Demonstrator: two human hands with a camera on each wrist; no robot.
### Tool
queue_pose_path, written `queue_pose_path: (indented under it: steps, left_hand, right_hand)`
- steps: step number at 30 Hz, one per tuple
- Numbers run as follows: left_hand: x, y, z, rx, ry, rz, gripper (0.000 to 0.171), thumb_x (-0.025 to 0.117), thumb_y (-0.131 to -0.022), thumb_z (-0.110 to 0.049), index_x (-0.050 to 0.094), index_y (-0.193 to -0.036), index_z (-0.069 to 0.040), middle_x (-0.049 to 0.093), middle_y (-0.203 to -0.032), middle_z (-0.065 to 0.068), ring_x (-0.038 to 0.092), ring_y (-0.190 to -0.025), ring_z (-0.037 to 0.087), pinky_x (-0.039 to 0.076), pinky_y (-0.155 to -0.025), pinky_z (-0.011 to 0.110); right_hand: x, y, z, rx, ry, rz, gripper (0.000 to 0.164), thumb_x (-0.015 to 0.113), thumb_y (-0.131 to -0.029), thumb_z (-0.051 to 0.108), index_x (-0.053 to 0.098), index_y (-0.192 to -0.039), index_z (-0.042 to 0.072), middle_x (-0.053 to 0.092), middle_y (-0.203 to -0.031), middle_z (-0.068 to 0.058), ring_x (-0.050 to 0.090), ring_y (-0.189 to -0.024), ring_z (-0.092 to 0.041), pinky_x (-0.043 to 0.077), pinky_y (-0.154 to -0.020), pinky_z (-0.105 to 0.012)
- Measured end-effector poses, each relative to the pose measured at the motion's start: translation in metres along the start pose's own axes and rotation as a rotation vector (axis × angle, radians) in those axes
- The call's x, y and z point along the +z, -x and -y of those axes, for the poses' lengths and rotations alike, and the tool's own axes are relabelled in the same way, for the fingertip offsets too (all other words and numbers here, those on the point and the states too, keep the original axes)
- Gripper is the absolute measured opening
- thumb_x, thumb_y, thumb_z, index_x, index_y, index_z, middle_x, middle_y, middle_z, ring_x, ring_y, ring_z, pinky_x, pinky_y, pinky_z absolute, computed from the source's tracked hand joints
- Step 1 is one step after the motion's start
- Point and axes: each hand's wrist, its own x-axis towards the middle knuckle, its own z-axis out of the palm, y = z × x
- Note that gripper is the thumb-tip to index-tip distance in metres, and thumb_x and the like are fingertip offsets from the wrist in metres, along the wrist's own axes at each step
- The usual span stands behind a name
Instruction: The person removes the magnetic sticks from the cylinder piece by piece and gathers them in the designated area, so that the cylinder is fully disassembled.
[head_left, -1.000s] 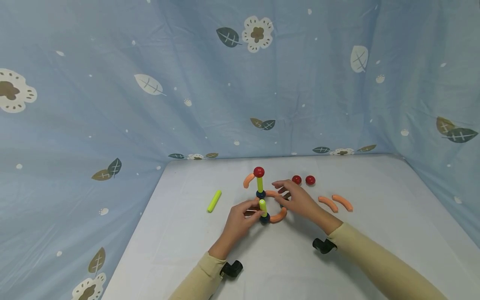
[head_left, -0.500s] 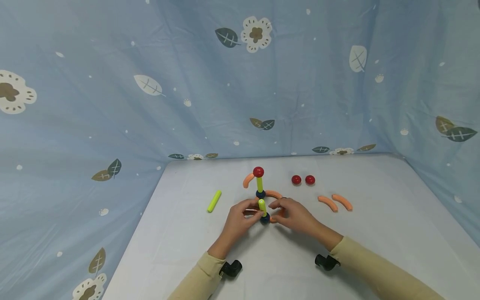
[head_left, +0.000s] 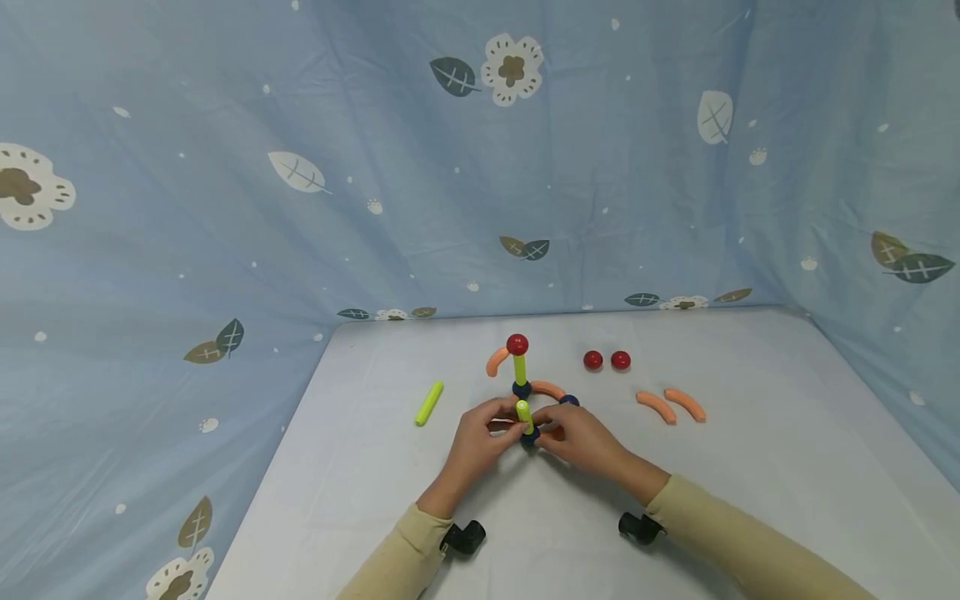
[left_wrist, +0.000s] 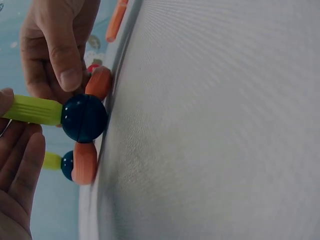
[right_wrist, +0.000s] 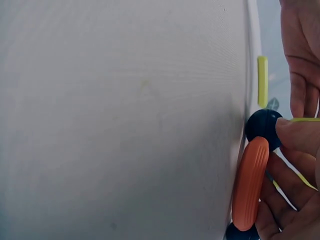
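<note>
My left hand [head_left: 480, 437] pinches a lime-green rod [head_left: 524, 410] that stands upright on a dark blue ball [left_wrist: 84, 118]. My right hand [head_left: 588, 437] has come to the same ball, its thumb and fingers gripping it near the foot of the rod in the right wrist view. From that ball an orange curved rod [right_wrist: 250, 185] runs to another blue ball, and a second orange curved rod [left_wrist: 85, 162] leaves its other side. Behind the hands, a lime-green rod [head_left: 520, 370] rises from a blue ball [head_left: 521, 389] and carries a red ball [head_left: 517, 344] with an orange curved rod [head_left: 497, 362] hanging from it.
A loose lime-green rod [head_left: 429, 403] lies left of the hands on the white table [head_left: 360, 492]. Two red balls [head_left: 607, 360] sit at the back right, with two orange curved rods [head_left: 671, 407] nearer the right side. A patterned blue curtain [head_left: 420, 208] hangs behind.
My right hand has moved left and down, from the right-hand side of the ring to the front blue ball, and its fingers have closed in. My left hand keeps its hold.
</note>
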Motion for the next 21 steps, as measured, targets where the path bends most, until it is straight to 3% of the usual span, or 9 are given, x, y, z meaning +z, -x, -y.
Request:
queue_pose_path:
  steps: [13,21]
  left_hand:
    - [-0.0008,0.0009,-0.0007,0.012,-0.034,0.023,0.022,0.076,-0.093,-0.01,0.071,-0.114,-0.012,0.072,-0.113,0.0,0.069,-0.104,0.017,0.059,-0.086,0.028]
    - [-0.0016,0.0003,-0.0056,0.066,-0.087,0.021,0.02,0.077,-0.091,-0.006,0.071,-0.11,-0.01,0.072,-0.11,0.001,0.07,-0.102,0.016,0.058,-0.085,0.025]
  right_hand:
    - [0.0049,-0.0024,0.0024,0.002,0.069,-0.04,0.026,0.081,-0.088,0.013,0.074,-0.114,0.014,0.072,-0.102,0.008,0.062,-0.086,-0.005,0.056,-0.079,-0.027]
    - [0.0063,-0.0033,0.0036,-0.007,0.092,-0.058,0.027,0.082,-0.087,0.014,0.075,-0.113,0.015,0.073,-0.101,0.009,0.063,-0.086,-0.004,0.056,-0.079,-0.026]
